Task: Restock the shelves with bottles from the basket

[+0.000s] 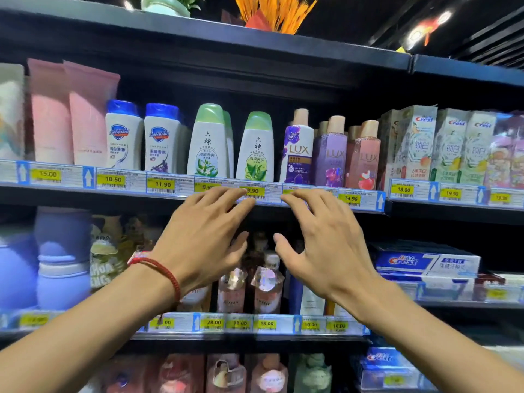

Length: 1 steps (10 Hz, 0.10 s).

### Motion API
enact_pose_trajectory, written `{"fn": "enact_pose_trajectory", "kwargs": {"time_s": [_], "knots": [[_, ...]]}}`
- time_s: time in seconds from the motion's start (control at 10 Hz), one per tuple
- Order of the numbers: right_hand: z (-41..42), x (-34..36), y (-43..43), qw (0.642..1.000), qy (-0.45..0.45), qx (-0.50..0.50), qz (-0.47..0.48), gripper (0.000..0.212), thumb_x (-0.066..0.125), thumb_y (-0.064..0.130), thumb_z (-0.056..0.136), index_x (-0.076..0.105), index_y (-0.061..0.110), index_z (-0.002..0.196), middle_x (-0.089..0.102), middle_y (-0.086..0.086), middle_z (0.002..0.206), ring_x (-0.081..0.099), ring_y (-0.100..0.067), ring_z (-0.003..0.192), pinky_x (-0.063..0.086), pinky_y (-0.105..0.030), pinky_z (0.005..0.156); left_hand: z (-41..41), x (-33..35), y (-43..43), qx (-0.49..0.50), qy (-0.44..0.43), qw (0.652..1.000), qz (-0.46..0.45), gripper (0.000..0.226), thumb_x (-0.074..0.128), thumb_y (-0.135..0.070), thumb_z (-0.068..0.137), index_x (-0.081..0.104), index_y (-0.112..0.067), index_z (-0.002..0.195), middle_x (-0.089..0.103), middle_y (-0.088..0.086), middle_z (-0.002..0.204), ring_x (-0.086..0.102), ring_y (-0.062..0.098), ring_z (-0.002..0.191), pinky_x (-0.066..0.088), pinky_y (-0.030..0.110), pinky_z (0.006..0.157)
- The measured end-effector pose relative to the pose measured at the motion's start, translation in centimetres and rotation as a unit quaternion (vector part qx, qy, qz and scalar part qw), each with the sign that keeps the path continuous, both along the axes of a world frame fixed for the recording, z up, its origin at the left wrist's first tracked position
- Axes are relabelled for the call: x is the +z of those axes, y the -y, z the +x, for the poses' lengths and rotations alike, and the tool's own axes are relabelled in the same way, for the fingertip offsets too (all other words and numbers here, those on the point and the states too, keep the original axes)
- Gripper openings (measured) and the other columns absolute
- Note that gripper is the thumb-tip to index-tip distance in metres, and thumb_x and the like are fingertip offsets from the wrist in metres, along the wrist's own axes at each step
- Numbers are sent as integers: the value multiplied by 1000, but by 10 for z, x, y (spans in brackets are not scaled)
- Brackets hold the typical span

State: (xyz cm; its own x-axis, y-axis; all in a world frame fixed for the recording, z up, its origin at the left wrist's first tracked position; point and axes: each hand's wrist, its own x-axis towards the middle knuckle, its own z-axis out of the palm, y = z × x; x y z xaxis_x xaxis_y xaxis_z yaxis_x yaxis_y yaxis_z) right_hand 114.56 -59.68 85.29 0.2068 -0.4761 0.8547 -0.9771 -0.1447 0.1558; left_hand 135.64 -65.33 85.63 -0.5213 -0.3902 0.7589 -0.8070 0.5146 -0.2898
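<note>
Hands (263,239) empty; bottles (256,147) upright.

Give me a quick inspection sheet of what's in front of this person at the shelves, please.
Surface: upper shelf fronted with yellow price tags; more shelves below.
Job's things: two green-capped bottles upright on the upper shelf beside the Lux bottles; basket not in view.
Clutter: Safeguard bottles, pink tubes, Crest boxes.
Hands: left hand and right hand both open and empty, fingers spread before the shelf edge; red cord bracelet on the left wrist.
Cables: nothing seen.
Surroundings: orange decoration on the top board; ceiling lights.
</note>
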Motion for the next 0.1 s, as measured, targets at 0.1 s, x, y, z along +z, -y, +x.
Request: {"fn": "enact_pose_trajectory", "kwargs": {"time_s": [0.1], "knots": [[14,-15,-1,999,3,-16,33,65,52,53,84,61,16,137,61,-3,133,54,-25,126,39,-39,109,19,-17,0,16,22,1000,10,59,46,-47,87,58,-19,138,60,3,140,57,28,128,48,41,100]]}}
